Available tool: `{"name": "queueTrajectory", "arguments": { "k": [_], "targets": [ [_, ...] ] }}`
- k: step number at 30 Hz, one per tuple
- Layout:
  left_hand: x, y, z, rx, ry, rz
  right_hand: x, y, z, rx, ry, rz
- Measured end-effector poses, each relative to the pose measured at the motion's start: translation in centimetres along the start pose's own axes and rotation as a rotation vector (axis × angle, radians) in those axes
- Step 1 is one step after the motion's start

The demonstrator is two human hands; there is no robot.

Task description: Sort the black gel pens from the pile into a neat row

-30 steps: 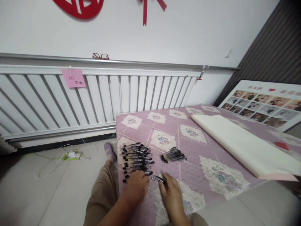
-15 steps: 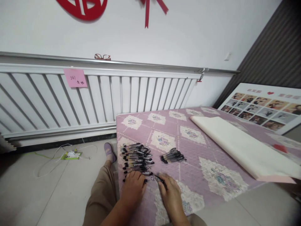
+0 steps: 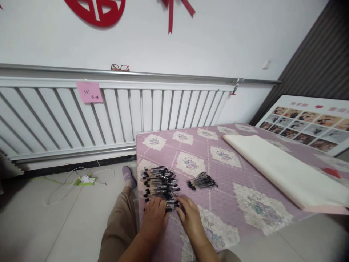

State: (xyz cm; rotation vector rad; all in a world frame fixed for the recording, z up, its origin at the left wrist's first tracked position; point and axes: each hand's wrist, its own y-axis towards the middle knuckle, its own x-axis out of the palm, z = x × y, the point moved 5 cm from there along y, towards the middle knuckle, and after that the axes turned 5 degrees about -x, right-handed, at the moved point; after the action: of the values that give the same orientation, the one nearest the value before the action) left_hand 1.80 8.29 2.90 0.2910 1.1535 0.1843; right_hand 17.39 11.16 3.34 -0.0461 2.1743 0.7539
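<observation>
On the near left of the flowered bedspread, several dark pens with clear barrels lie side by side in a loose pile. My left hand rests over the nearest pens, its fingers curled around one pen, whose right end sticks out past them. From the other side, my right hand has its thumb and forefinger closed at that pen's right end. The exact contact is partly hidden and slightly blurred. A smaller fanned bunch of pens lies just beyond my right hand.
The purple bedspread covers the bed. A folded cream sheet lies on the right, with a photo board behind. A white radiator runs along the wall. On the floor at left is a power strip with cables.
My right hand has moved slightly left, bringing the dark pen piece in its fingers against the pen end at my left hand. The gap between them has closed. The view shifted slightly.
</observation>
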Motion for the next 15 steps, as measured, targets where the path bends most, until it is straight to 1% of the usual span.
{"name": "queueTrajectory", "arguments": {
  "k": [2, 4, 5, 10, 15],
  "targets": [
    [-0.11, 0.03, 0.06, 0.000, 0.007, -0.010, -0.50, -0.33, 0.60, 0.046, 0.000, 0.068],
    [-0.18, 0.06, 0.17, 0.002, 0.009, -0.032, -0.86, -0.68, 1.01, 0.084, -0.032, 0.098],
    [-0.21, 0.08, 0.22, 0.003, 0.010, -0.045, -0.92, -0.80, 1.06, 0.093, -0.053, 0.091],
    [-0.25, 0.27, 0.36, -0.001, 0.023, -0.100, -0.67, -0.87, 0.47, 0.090, -0.154, -0.029],
    [-0.18, 0.39, 0.27, -0.005, 0.018, -0.103, -0.55, -0.98, 0.53, 0.087, -0.120, -0.057]
  ]
}}
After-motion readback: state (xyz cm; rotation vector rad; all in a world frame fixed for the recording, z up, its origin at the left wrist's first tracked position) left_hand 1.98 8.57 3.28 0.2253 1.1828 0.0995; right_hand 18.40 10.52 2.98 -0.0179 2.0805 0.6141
